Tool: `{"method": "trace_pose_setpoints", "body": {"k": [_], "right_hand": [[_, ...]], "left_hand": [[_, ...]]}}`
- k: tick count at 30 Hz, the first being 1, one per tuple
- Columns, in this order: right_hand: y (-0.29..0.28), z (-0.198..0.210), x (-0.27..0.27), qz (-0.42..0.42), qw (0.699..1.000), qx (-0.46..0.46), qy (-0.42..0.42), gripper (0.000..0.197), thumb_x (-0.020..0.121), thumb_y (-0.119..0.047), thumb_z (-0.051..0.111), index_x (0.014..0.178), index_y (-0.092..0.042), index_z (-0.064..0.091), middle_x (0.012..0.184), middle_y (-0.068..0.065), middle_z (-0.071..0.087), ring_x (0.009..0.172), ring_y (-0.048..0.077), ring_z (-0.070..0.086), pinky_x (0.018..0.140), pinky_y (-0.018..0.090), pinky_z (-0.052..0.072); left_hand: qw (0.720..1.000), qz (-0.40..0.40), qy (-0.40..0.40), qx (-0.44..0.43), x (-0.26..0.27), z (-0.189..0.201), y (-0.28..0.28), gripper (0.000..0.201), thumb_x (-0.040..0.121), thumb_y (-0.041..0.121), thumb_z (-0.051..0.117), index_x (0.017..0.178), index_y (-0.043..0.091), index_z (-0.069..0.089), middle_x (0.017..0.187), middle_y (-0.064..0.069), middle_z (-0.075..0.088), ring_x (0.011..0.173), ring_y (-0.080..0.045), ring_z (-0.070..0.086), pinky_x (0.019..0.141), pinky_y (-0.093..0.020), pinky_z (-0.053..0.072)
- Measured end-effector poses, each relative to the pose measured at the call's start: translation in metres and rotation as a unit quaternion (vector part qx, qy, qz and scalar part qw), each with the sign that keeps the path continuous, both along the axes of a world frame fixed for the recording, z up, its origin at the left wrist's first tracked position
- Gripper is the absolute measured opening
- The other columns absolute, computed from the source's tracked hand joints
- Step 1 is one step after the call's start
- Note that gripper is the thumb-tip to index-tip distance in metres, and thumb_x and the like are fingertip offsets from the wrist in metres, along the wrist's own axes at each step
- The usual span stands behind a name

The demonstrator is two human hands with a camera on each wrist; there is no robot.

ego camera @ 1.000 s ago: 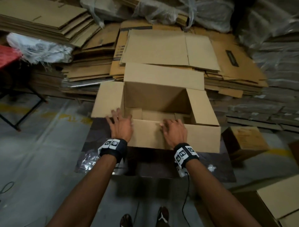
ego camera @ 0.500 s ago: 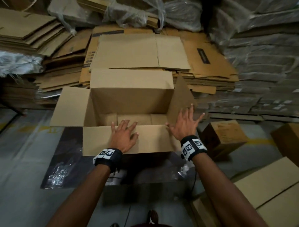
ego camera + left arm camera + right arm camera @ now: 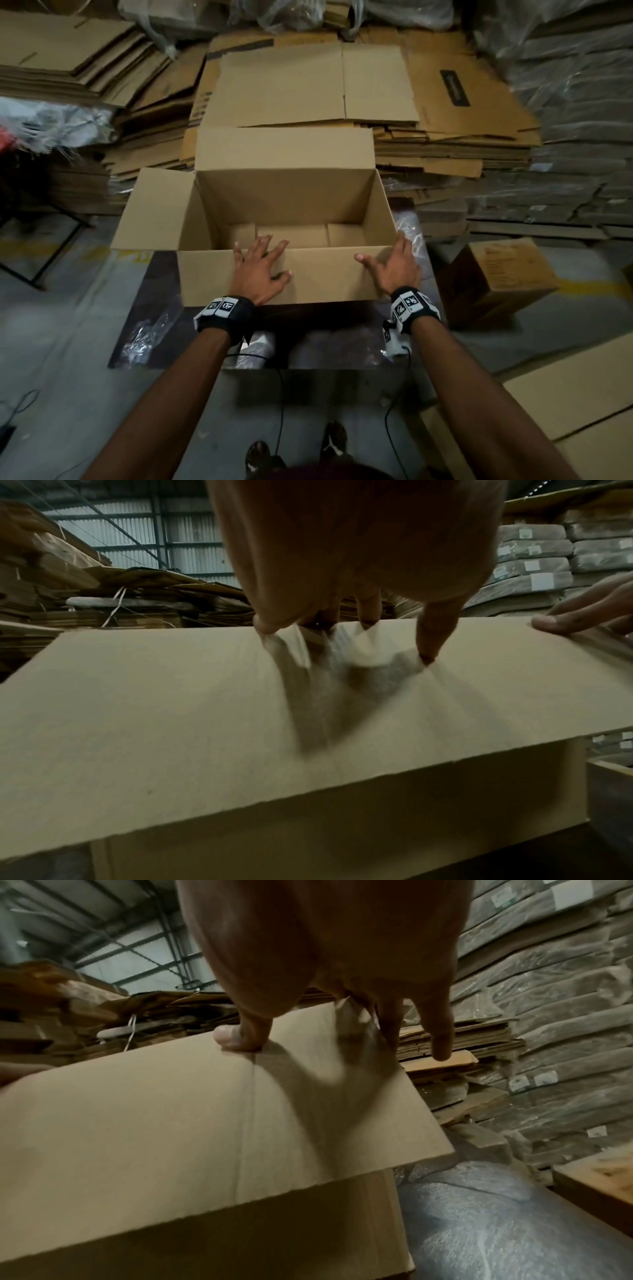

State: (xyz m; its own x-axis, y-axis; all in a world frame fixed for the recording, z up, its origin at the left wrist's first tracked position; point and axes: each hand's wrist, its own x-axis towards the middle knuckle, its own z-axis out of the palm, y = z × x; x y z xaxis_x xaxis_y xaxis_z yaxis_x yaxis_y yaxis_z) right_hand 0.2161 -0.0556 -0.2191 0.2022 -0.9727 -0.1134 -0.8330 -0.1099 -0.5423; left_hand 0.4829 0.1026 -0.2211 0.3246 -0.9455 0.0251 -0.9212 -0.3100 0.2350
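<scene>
Standing over the work, the person faces a dim shed whose corrugated wall (image 3: 192, 547) lies far beyond both grips. Stacks of flat cardboard (image 3: 308, 85) rise past the fingertips, and plastic-wrapped bundles (image 3: 565, 120) fill the side out beyond the right grip. Below the arms is a grey floor (image 3: 51, 342), and on it a dark desk (image 3: 154, 308) sheathed in crinkled plastic, which carries the open box (image 3: 291, 205) directly under and ahead of the grips. A small closed carton (image 3: 496, 277) sits on the floor near the right grip's outer side. The box stands upright with its mouth open: the far flap (image 3: 284, 147) beyond the fingertips, the side flap (image 3: 154, 209) out past the left grip, the near flap (image 3: 325, 277) folded down toward the person. The left grip (image 3: 260, 270) lies flat on that near flap, fingers spread and straight, tips at its fold line. The right grip (image 3: 397, 270) is likewise apart, thumb pressing the flap's end, fingers extended past the box's corner. Neither clamps anything. Pressing the flap down likely creases it so the mouth stays clear, while the right grip steadies the corner on the slick plastic.
</scene>
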Motion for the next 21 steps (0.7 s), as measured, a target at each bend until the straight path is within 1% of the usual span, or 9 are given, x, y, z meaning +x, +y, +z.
{"method": "trace_pose_setpoints", "body": {"k": [4, 7, 9, 11, 12, 14, 16, 18, 21], "right_hand": [[0.015, 0.009, 0.001, 0.031, 0.997, -0.045, 0.059, 0.125, 0.073, -0.091, 0.050, 0.163, -0.014, 0.008, 0.169, 0.015, 0.011, 0.153, 0.048, 0.008, 0.116, 0.076, 0.010], [0.047, 0.016, 0.010, 0.209, 0.969, -0.090, 0.101, 0.132, 0.063, -0.100, 0.041, 0.164, -0.025, 0.000, 0.171, 0.011, -0.004, 0.154, 0.045, -0.013, 0.116, 0.069, -0.007], [0.068, 0.019, 0.019, 0.322, 0.928, -0.106, 0.156, 0.137, 0.057, -0.092, 0.059, 0.163, -0.029, 0.000, 0.171, 0.009, 0.002, 0.153, 0.046, -0.013, 0.118, 0.072, -0.002], [0.079, 0.029, 0.028, 0.373, 0.901, -0.144, 0.171, 0.133, 0.060, -0.067, 0.080, 0.162, -0.031, 0.003, 0.168, 0.008, 0.011, 0.154, 0.046, -0.004, 0.119, 0.072, 0.008], [0.081, 0.035, 0.032, 0.384, 0.894, -0.171, 0.157, 0.127, 0.061, -0.053, 0.083, 0.161, -0.032, 0.009, 0.166, 0.005, 0.019, 0.154, 0.044, 0.005, 0.119, 0.070, 0.014], [0.082, 0.048, 0.039, 0.378, 0.880, -0.265, 0.110, 0.109, 0.062, -0.026, 0.083, 0.156, -0.029, 0.029, 0.154, 0.004, 0.040, 0.149, 0.040, 0.028, 0.117, 0.066, 0.027], [0.078, 0.060, 0.051, 0.316, 0.872, -0.373, 0.040, 0.088, 0.061, -0.003, 0.073, 0.144, -0.019, 0.051, 0.135, 0.009, 0.057, 0.136, 0.039, 0.043, 0.112, 0.064, 0.036], [0.070, 0.069, 0.066, 0.228, 0.872, -0.434, -0.011, 0.072, 0.063, 0.005, 0.063, 0.133, -0.013, 0.060, 0.124, 0.013, 0.060, 0.128, 0.041, 0.043, 0.107, 0.066, 0.040], [0.054, 0.070, 0.090, 0.163, 0.882, -0.442, -0.010, 0.064, 0.062, 0.003, 0.071, 0.123, -0.012, 0.058, 0.118, 0.015, 0.056, 0.119, 0.043, 0.041, 0.098, 0.065, 0.047]], "left_hand": [[0.994, -0.038, -0.053, 0.091, 0.002, 0.005, 0.009, 0.138, 0.052, 0.087, 0.061, 0.162, 0.036, -0.006, 0.171, -0.010, -0.005, 0.158, -0.026, -0.007, 0.121, -0.065, -0.008], [0.978, -0.077, -0.125, 0.150, 0.000, 0.011, 0.022, 0.160, 0.045, 0.089, 0.068, 0.158, 0.026, -0.025, 0.168, -0.016, -0.018, 0.156, -0.034, -0.015, 0.120, -0.068, -0.006], [0.977, -0.086, -0.139, 0.139, -0.004, 0.022, 0.030, 0.150, 0.052, 0.078, 0.073, 0.162, 0.022, -0.013, 0.169, -0.018, -0.008, 0.157, -0.035, -0.007, 0.121, -0.067, -0.001], [0.991, -0.085, -0.103, 0.030, -0.004, 0.035, 0.039, 0.125, 0.054, 0.058, 0.075, 0.159, 0.020, 0.019, 0.162, -0.020, 0.022, 0.154, -0.039, 0.015, 0.122, -0.064, 0.014], [0.991, -0.090, -0.083, -0.056, -0.003, 0.040, 0.043, 0.108, 0.054, 0.046, 0.077, 0.150, 0.019, 0.035, 0.150, -0.021, 0.037, 0.145, -0.041, 0.029, 0.117, -0.062, 0.029], [0.970, -0.086, -0.082, -0.214, -0.003, 0.044, 0.050, 0.072, 0.059, 0.023, 0.077, 0.126, 0.013, 0.051, 0.123, -0.019, 0.049, 0.121, -0.039, 0.044, 0.098, -0.055, 0.049], [0.938, -0.040, -0.150, -0.309, -0.001, 0.048, 0.051, 0.044, 0.072, 0.013, 0.071, 0.113, 0.011, 0.054, 0.111, -0.017, 0.049, 0.107, -0.036, 0.046, 0.092, -0.051, 0.047], [0.923, 0.019, -0.189, -0.334, 0.007, 0.049, 0.046, 0.034, 0.076, 0.010, 0.065, 0.108, 0.012, 0.054, 0.104, -0.017, 0.051, 0.100, -0.035, 0.046, 0.088, -0.049, 0.039], [0.946, 0.060, -0.156, -0.278, 0.028, 0.042, 0.036, 0.041, 0.068, 0.008, 0.069, 0.106, 0.009, 0.053, 0.096, -0.018, 0.051, 0.090, -0.033, 0.042, 0.078, -0.047, 0.038]]}}
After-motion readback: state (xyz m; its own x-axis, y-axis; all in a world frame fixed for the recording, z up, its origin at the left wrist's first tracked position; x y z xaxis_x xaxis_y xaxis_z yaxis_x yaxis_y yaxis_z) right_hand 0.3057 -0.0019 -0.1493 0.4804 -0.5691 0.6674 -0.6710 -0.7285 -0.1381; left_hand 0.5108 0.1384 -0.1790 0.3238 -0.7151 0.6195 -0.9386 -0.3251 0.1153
